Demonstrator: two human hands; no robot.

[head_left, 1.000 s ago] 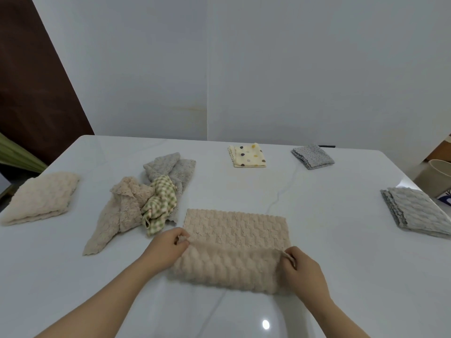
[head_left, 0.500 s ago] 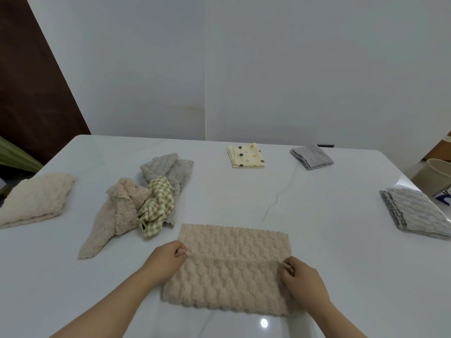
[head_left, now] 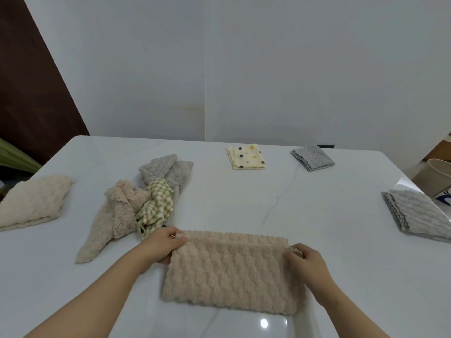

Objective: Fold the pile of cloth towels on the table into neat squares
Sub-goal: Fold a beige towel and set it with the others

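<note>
Towel (head_left: 231, 272): beige, doubled over, flat on table (head_left: 244, 203), stretched between both hands.
Left hand (head_left: 163, 245): thumb and fingers pinch far left corner.
Right hand (head_left: 305, 262): pinches far right corner.
Unfolded pile (head_left: 136, 206): crumpled towels just beyond left hand, contact unclear.

I read no text, label, brand or number anywhere in my view. A scrap of blue-and-white print (head_left: 443, 199) shows at the right edge, just below the cup (head_left: 436, 176), but it is cut off and I can't make it out.
</note>
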